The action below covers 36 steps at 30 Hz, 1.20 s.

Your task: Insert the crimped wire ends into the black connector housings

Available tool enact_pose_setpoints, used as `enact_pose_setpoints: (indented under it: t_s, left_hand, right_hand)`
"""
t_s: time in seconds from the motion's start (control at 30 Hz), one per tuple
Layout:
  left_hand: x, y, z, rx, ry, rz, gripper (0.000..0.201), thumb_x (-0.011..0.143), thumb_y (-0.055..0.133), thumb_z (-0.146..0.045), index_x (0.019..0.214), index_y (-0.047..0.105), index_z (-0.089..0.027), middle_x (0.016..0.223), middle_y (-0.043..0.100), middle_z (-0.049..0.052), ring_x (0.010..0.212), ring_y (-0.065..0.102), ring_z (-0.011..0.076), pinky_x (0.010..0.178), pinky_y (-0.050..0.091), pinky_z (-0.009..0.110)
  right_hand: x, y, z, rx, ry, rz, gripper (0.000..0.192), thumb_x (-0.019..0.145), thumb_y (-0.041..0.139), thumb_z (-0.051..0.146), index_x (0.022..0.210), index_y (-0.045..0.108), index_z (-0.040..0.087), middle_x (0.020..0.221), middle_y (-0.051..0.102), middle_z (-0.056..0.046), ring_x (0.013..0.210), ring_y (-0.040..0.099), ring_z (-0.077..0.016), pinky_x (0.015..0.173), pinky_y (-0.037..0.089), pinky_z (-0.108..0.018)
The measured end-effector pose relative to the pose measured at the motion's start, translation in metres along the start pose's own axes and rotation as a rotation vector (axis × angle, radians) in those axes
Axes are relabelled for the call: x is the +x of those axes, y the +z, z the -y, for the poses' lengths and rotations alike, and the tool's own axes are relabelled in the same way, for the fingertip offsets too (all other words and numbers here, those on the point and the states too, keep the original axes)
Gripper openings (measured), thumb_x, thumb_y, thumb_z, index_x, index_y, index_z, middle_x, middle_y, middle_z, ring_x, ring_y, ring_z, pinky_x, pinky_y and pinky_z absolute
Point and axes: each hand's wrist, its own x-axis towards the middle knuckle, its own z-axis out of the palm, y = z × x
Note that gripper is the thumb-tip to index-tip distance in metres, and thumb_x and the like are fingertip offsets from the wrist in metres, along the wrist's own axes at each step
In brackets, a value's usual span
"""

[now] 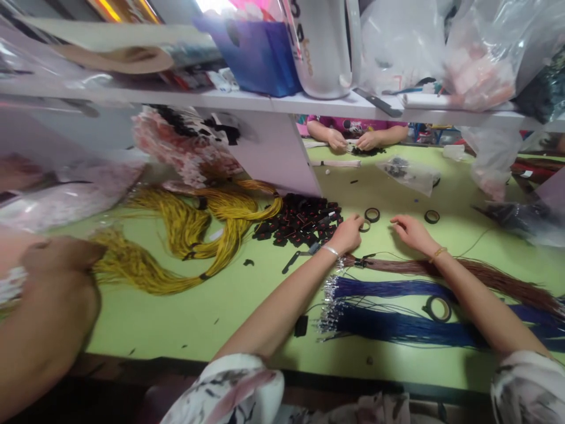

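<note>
My left hand has its fingers curled together at a small roll of tape, which sits at the fingertips. To the right, my right hand hovers over the table with its fingers loosely stretched and nothing visible in them. A black roll of tape lies between the hands. Below them runs a bundle of brown wires, tied with black near its end. Blue wires with metal terminals at their left ends lie closer to me. Left of my left hand is a heap of black connector-like parts.
Yellow wire bundles lie on the left, where another person's hand reaches in. More tape rolls lie right. A shelf overhangs the table, bearing a blue bin and white mug. Opposite, another person's hands work.
</note>
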Motion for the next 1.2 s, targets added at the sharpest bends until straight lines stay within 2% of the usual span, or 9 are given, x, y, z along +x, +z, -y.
enact_pose_setpoints:
  t_s: [0.13, 0.23, 0.33, 0.5, 0.6, 0.73, 0.97, 1.07, 1.2]
  left_hand:
    - [-0.001, 0.001, -0.003, 0.12, 0.056, -0.061, 0.026, 0.076, 0.057, -0.021, 0.1, 0.062, -0.015, 0.131, 0.046, 0.015, 0.116, 0.049, 0.0279, 0.099, 0.04, 0.038]
    - [0.004, 0.008, -0.008, 0.112, 0.026, -0.005, 0.019, 0.079, 0.056, -0.03, 0.088, 0.063, -0.015, 0.114, 0.056, 0.014, 0.104, 0.054, 0.0263, 0.094, 0.043, 0.039]
    - [0.013, 0.012, -0.004, 0.087, 0.017, 0.05, 0.016, 0.083, 0.05, -0.024, 0.079, 0.062, -0.015, 0.104, 0.058, 0.012, 0.094, 0.057, 0.0216, 0.087, 0.045, 0.034]
    - [0.028, 0.005, 0.017, 0.137, -0.028, 0.045, 0.017, 0.083, 0.046, -0.017, 0.082, 0.062, -0.013, 0.101, 0.058, 0.015, 0.094, 0.057, 0.0235, 0.086, 0.044, 0.037]
    - [0.033, 0.001, 0.016, 0.151, -0.025, -0.022, 0.017, 0.08, 0.05, -0.015, 0.092, 0.063, -0.013, 0.116, 0.055, 0.017, 0.109, 0.053, 0.0272, 0.094, 0.042, 0.04]
    - [0.031, 0.001, -0.015, 0.016, 0.104, -0.153, 0.032, 0.082, 0.054, -0.023, 0.112, 0.059, -0.013, 0.128, 0.052, 0.016, 0.121, 0.045, 0.0273, 0.104, 0.036, 0.042]
    - [0.012, -0.007, -0.067, -0.372, 0.142, -0.108, 0.03, 0.084, 0.052, -0.022, 0.113, 0.058, -0.015, 0.109, 0.062, 0.01, 0.09, 0.06, 0.017, 0.087, 0.048, 0.033]
    - [-0.004, -0.012, -0.082, -0.356, 0.196, -0.102, 0.033, 0.084, 0.053, -0.023, 0.115, 0.057, -0.016, 0.113, 0.059, 0.011, 0.093, 0.058, 0.0185, 0.089, 0.047, 0.036]
    - [-0.04, -0.009, -0.113, -0.293, 0.384, 0.02, 0.024, 0.087, 0.047, -0.024, 0.105, 0.062, -0.02, 0.107, 0.06, 0.008, 0.102, 0.054, 0.0206, 0.091, 0.044, 0.036]
  right_hand:
    - [0.024, 0.018, 0.0, -0.095, 0.029, 0.001, 0.033, 0.088, 0.045, 0.019, 0.118, 0.06, 0.018, 0.102, 0.062, -0.01, 0.088, 0.057, -0.0201, 0.08, 0.041, -0.03]
    - [0.037, 0.034, 0.011, -0.136, -0.064, 0.016, 0.035, 0.088, 0.049, 0.025, 0.122, 0.057, 0.023, 0.117, 0.054, -0.011, 0.09, 0.055, -0.0204, 0.078, 0.041, -0.03]
    - [0.05, 0.043, 0.014, -0.166, -0.079, 0.065, 0.027, 0.089, 0.05, 0.03, 0.111, 0.063, 0.022, 0.116, 0.051, -0.011, 0.092, 0.053, -0.0217, 0.078, 0.041, -0.031]
    - [0.055, 0.035, -0.011, -0.095, 0.065, 0.02, 0.022, 0.088, 0.051, 0.028, 0.098, 0.065, 0.015, 0.111, 0.052, -0.012, 0.089, 0.052, -0.0196, 0.081, 0.04, -0.031]
    - [0.046, 0.022, -0.023, 0.019, 0.066, -0.015, 0.02, 0.086, 0.052, 0.029, 0.092, 0.065, 0.015, 0.101, 0.057, -0.009, 0.084, 0.053, -0.017, 0.078, 0.039, -0.028]
    - [0.028, 0.007, -0.02, 0.276, -0.013, -0.021, 0.023, 0.085, 0.05, 0.034, 0.087, 0.061, 0.015, 0.081, 0.06, -0.003, 0.07, 0.049, -0.0131, 0.067, 0.038, -0.024]
    - [-0.009, -0.016, -0.004, 0.563, -0.043, 0.031, 0.029, 0.086, 0.049, 0.044, 0.087, 0.056, 0.015, 0.073, 0.055, 0.001, 0.061, 0.044, -0.0107, 0.058, 0.035, -0.022]
    - [-0.016, -0.017, -0.005, 0.485, -0.014, -0.012, 0.029, 0.088, 0.046, 0.043, 0.087, 0.056, 0.016, 0.074, 0.057, -0.001, 0.063, 0.047, -0.0123, 0.06, 0.038, -0.024]
    - [-0.012, -0.004, -0.013, 0.095, 0.033, -0.094, 0.019, 0.085, 0.051, 0.03, 0.094, 0.061, 0.016, 0.089, 0.063, -0.006, 0.077, 0.053, -0.0174, 0.073, 0.039, -0.028]
